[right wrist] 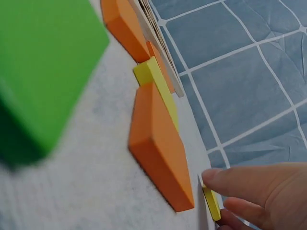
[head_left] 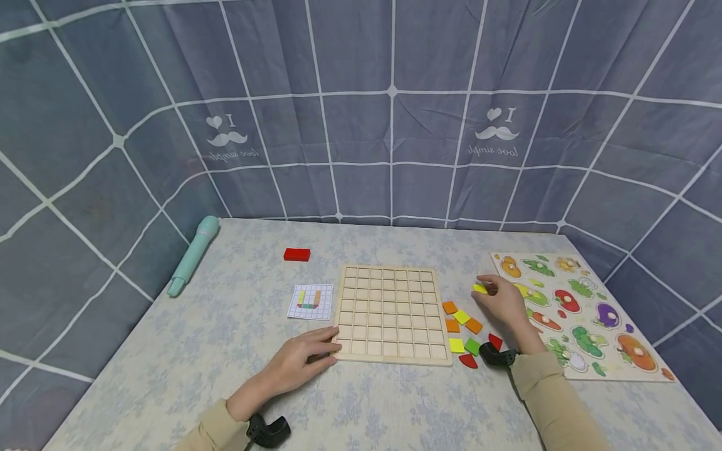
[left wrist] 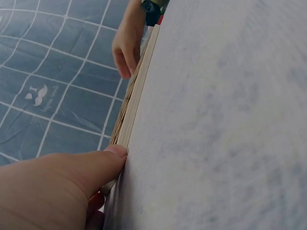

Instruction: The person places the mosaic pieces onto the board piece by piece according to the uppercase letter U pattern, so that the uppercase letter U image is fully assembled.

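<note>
My left hand rests at the lower left corner of the wooden grid board, its thumb and fingers against the edge; in the left wrist view the thumb lies on that edge. Right of the board, my right hand pinches a yellow square piece between thumb and fingers. The same yellow piece shows in the right wrist view, low by the fingertips. Orange, yellow, green and red pieces lie between the board and my right wrist.
A pattern card lies left of the board, with a red block behind it. A teal microphone-shaped object lies at the far left. The vegetable puzzle board sits at the right, partly behind my right hand and forearm.
</note>
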The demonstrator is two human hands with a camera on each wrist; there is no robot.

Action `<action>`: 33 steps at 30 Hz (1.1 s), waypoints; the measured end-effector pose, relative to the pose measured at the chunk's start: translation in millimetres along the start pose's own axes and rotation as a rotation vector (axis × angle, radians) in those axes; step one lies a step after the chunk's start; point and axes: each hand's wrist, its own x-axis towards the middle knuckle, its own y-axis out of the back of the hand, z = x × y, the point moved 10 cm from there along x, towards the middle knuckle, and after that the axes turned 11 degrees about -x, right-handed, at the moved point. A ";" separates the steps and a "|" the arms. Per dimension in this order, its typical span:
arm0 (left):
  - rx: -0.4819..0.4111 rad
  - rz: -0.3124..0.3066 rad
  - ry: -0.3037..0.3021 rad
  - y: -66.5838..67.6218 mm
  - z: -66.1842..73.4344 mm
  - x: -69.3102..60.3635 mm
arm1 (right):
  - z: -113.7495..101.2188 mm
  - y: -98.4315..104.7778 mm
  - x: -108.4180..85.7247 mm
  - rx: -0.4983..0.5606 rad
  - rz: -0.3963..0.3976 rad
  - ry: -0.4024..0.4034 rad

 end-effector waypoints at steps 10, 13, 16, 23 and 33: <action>0.008 -0.013 0.008 -1.7 -2.5 -0.6 | 3.0 -2.0 -0.4 -0.008 0.023 -0.010; 0.009 -0.016 0.011 -2.1 -2.9 -0.6 | 3.6 -2.1 -0.1 -0.008 0.028 -0.013; 0.007 -0.017 0.012 -2.0 -2.7 -0.2 | 2.8 -0.8 -0.1 -0.006 0.029 -0.007; 0.012 -0.023 0.022 -1.7 -3.3 -0.9 | -16.5 7.2 0.0 0.002 -0.002 0.015; 0.012 -0.026 0.021 -2.4 -2.7 -0.3 | -101.3 17.5 4.2 0.116 0.025 0.186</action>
